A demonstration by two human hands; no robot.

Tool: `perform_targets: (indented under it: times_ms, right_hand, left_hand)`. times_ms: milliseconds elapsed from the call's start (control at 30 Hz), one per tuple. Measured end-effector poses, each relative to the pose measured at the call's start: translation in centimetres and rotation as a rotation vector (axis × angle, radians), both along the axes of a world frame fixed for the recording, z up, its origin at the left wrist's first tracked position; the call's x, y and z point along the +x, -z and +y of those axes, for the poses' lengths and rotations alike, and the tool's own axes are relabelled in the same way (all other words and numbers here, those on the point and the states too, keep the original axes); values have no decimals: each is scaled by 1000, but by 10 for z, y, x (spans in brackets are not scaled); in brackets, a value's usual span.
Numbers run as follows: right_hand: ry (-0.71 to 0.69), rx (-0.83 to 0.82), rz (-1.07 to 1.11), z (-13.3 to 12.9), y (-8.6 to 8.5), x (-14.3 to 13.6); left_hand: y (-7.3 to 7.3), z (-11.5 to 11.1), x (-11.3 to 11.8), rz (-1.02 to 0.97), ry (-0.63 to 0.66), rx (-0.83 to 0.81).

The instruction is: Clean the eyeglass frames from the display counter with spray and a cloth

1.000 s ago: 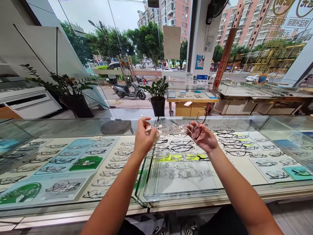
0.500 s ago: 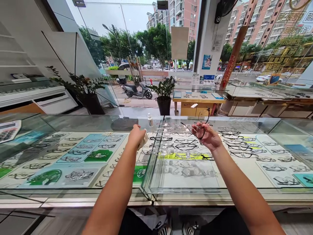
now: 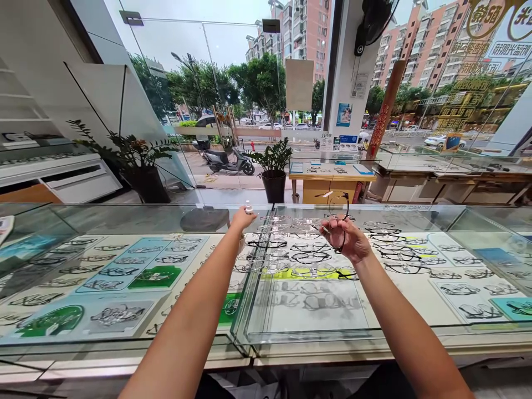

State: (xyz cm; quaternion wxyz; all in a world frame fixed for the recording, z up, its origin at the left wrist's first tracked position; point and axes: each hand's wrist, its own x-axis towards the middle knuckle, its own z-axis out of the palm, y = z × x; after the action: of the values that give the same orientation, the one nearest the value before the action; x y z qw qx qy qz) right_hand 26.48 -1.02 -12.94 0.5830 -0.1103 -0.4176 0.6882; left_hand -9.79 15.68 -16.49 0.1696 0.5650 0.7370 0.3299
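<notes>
Far over the glass counter, my left hand is closed around a small white bottle; only the bottle's top shows above my fingers. A pale piece of something, perhaps cloth, shows under that hand, partly hidden. My right hand pinches a pair of dark-framed eyeglasses above the counter. One round rim stands up above my fingers, another part hangs below them, and a small white tag sits by the frame.
Rows of eyeglasses lie inside the glass display counter. A dark oval object rests near the counter's back, left of the bottle. Beyond stand potted plants, a wooden display table and large windows.
My left hand has reached forward to the bottle and closed on it. My right hand still holds the eyeglasses, now turned a little. The view has tilted up slightly.
</notes>
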Motion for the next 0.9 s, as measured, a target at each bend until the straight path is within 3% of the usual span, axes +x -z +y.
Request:
perform_targets:
  times_ms: [167,333,400,500,633,700,800,900]
  right_hand:
    - [-15,17,6,-1,0,1]
    - [12,-13,-11,7,-4,-2]
    - [12,-31,-49,13,-16,-5]
    - [7,15,-110,22,-49,-15]
    - [26,142,-261,17,-101,-33]
    - [58,205,-284,9,-118,-43]
    - [108,236,-280,-2,-126,-55]
    - [118,213,-299,-6,-122,-63]
  left_hand:
    - [-12,-13,12,-166,-3,41]
    - [-54,-34,53,-469,243,222]
    - [-76,-47,73,-589,375,275]
    - [-111,-73,96,-725,546,337]
    - [-150,-112,112,-873,811,334]
    - [-163,-129,114,-949,920,363]
    - [-174,-147,111,-925,960,307]
    - [-177,-153,105,-875,935,266]
